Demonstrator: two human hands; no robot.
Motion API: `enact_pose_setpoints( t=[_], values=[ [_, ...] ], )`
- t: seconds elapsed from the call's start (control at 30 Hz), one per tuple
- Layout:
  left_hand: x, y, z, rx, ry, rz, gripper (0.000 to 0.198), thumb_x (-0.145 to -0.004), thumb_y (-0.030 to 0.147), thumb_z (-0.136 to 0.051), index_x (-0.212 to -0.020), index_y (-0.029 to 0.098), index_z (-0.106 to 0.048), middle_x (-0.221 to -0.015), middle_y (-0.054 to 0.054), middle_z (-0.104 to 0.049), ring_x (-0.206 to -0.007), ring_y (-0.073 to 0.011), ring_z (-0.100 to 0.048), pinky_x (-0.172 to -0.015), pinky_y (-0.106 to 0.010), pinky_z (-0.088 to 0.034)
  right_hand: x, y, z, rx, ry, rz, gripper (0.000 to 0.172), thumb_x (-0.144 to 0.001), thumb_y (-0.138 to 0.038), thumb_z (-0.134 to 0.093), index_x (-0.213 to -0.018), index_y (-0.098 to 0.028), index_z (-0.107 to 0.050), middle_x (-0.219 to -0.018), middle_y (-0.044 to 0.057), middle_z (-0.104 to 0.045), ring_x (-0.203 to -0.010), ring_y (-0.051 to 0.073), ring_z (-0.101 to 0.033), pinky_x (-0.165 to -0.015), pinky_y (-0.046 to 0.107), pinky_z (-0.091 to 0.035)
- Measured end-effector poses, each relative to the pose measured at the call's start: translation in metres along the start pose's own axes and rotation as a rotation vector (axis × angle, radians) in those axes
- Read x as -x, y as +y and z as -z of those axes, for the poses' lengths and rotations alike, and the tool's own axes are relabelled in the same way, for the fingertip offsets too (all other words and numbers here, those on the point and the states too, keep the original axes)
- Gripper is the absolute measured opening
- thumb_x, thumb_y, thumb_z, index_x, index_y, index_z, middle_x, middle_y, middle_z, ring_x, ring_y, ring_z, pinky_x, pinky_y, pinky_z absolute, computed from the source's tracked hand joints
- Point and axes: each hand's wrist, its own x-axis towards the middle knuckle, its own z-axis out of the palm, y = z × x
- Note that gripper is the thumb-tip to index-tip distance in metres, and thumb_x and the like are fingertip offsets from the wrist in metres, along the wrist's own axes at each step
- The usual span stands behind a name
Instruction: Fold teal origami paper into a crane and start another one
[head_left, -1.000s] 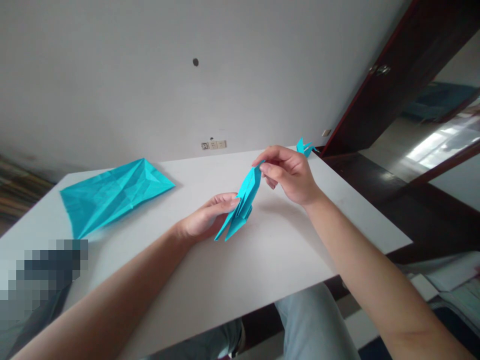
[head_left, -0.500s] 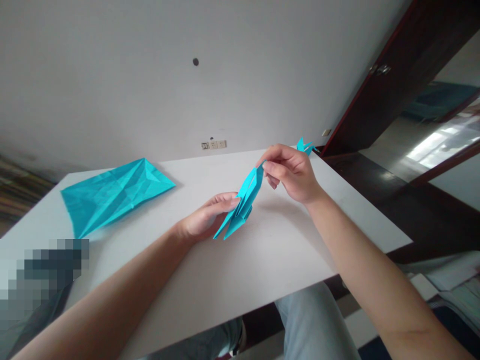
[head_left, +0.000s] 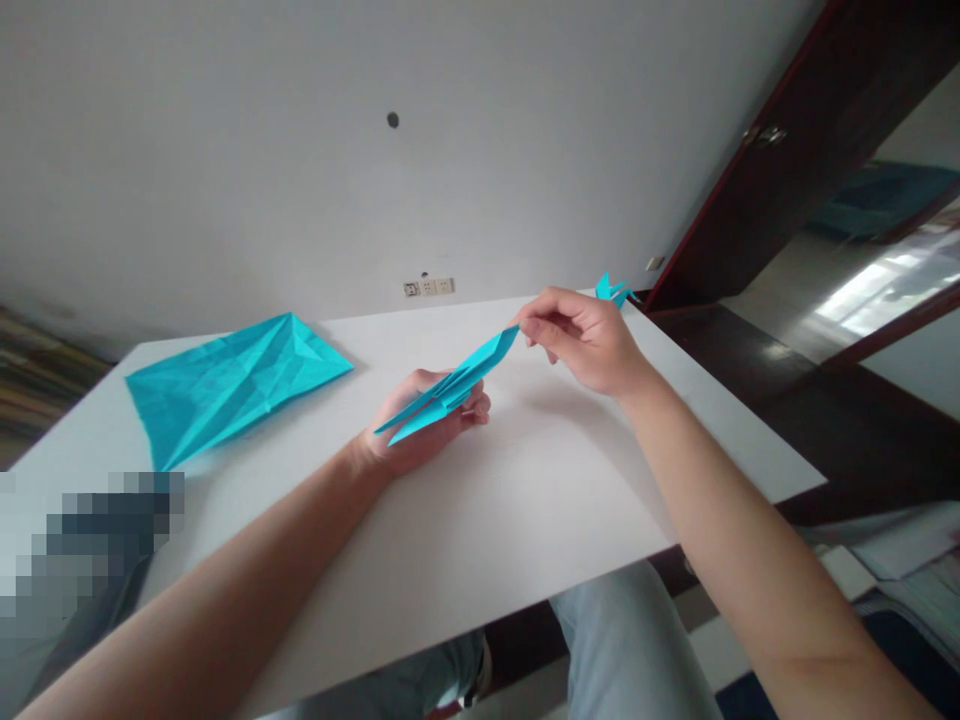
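Observation:
A narrow folded blue paper (head_left: 466,374) is held above the white table (head_left: 480,540), with two separate points at its lower left end. Its upper right tip is pinched between the thumb and fingers of my right hand (head_left: 581,338). The lower part lies across the palm of my left hand (head_left: 427,425), whose fingers curl underneath and are partly hidden by the paper. A creased sheet of blue paper (head_left: 240,385) lies at the table's left side.
A small folded blue paper figure (head_left: 613,290) stands at the table's far right corner. Behind the table is a wall with sockets (head_left: 428,287). A dark door (head_left: 795,110) is at the right. A blurred, pixelated patch covers the lower left.
The folded paper has tilted flatter, its lower end swinging left and up. My left thumb has come off its top, and the paper now rests over my left palm. My right hand still pinches the tip.

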Motion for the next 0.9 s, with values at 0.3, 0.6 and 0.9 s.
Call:
enact_pose_setpoints(
  t=[0.3,0.6,0.9],
  values=[
    [-0.0028,-0.0004,-0.0006,0.031,0.043,-0.033,0.047,-0.074,0.035,-0.093,-0.064,0.023,-0.050,-0.075,-0.002,-0.056,-0.077,-0.0191,-0.059,-0.078,-0.034,-0.055,-0.0010,0.0068,0.0010,0.320,0.048,0.223,0.042,-0.115,-0.067,-0.075,-0.103,-0.027,-0.080,-0.091,0.003,-0.069,-0.080,0.021,-0.056,-0.078,0.037,-0.048],
    [-0.0019,0.0006,-0.0012,0.090,0.033,-0.018,0.043,-0.074,0.031,-0.092,-0.062,0.022,-0.051,-0.074,-0.002,-0.056,-0.075,-0.0177,-0.060,-0.076,-0.031,-0.058,-0.0003,0.0097,0.0065,0.349,0.080,0.223,0.047,-0.119,-0.073,-0.066,-0.113,-0.028,-0.081,-0.097,0.004,-0.069,-0.083,0.021,-0.058,-0.079,0.038,-0.051],
    [-0.0011,0.0027,-0.0043,0.135,0.051,0.006,0.043,-0.074,0.026,-0.088,-0.062,0.023,-0.047,-0.073,-0.002,-0.055,-0.074,-0.0188,-0.060,-0.075,-0.032,-0.061,0.0030,0.0101,0.0055,0.349,0.000,0.299,0.024,-0.118,-0.052,-0.077,-0.114,-0.029,-0.080,-0.102,0.003,-0.072,-0.085,0.019,-0.064,-0.071,0.034,-0.049]
  ],
)
